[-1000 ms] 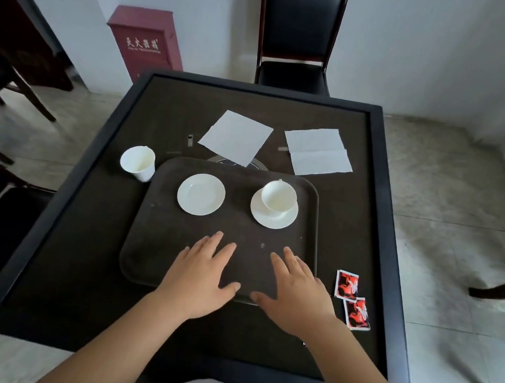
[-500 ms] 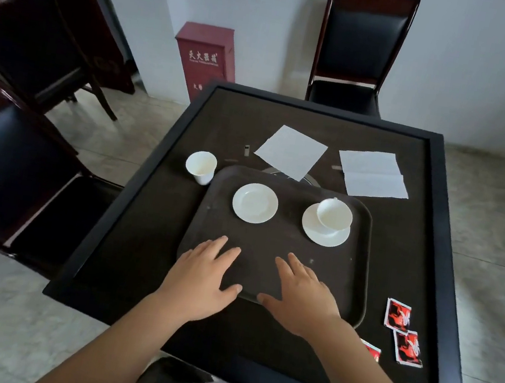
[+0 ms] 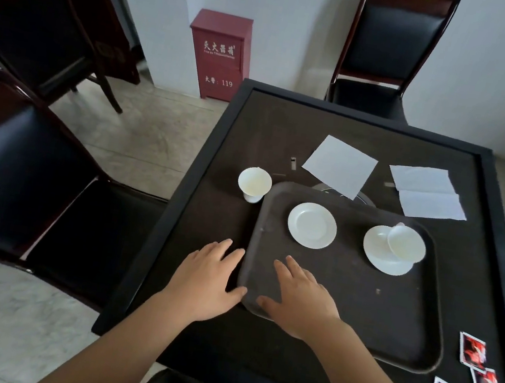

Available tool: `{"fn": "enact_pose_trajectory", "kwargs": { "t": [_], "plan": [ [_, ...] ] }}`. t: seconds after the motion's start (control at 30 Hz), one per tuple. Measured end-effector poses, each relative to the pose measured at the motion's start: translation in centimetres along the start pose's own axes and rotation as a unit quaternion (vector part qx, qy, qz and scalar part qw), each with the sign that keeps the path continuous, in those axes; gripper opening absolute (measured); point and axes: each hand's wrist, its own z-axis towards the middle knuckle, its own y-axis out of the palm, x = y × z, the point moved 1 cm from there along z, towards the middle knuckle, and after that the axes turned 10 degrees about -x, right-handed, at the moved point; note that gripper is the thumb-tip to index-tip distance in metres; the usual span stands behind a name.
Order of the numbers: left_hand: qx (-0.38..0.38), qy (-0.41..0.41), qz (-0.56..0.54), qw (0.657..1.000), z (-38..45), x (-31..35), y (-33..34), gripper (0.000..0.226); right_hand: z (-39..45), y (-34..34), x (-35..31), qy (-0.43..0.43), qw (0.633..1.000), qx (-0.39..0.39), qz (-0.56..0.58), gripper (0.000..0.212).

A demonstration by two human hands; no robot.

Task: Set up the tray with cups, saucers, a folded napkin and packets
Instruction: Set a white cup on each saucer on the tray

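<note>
head view: my head has swung left since a moment ago, so the table (image 3: 242, 117) now sits to the right of the picture and more of the floor and the side chair (image 3: 20, 156) shows. my left hand (image 3: 207, 278) has slid off the tray (image 3: 344, 290) onto the tabletop just beside its left rim, flat, fingers straight, holding nothing. my right hand (image 3: 299, 300) rests flat on the tray's near left corner, fingers spread, gripping nothing. on the tray, the empty saucer (image 3: 312, 225) waits, and the other saucer (image 3: 381, 253) carries its cup (image 3: 405, 243). the second cup (image 3: 254, 184) stands on the table just off the tray's far left corner, so i judge the look leftward is toward it, and it goes on the empty saucer next. both napkins (image 3: 339, 166) lie unfolded beyond the tray, and three red packets (image 3: 472, 351) lie to its right, none loaded yet.

hard to make out: a round fitting is partly hidden under the napkin and the tray, and i cannot tell what it is.
</note>
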Motion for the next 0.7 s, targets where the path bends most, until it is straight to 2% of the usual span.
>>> {"fn": "enact_pose_trajectory", "kwargs": {
  "t": [0.17, 0.3, 0.7],
  "plan": [
    [-0.017, 0.028, -0.009, 0.999, 1.8, -4.8, -1.2, 0.076, 3.5, -0.5, -4.3, 0.017, 1.000, -0.004, 0.025, 0.085],
    [-0.023, 0.054, -0.020, 0.998, 4.4, -6.9, -2.3, 0.074, 5.7, -1.3, -6.3, 0.025, 0.998, 0.022, 0.053, 0.088],
    [0.000, 0.083, -0.123, 0.989, 15.6, -8.4, -5.4, 0.076, 14.8, -7.6, -4.3, 0.048, 0.980, 0.121, 0.149, 0.078]
  ]
}}
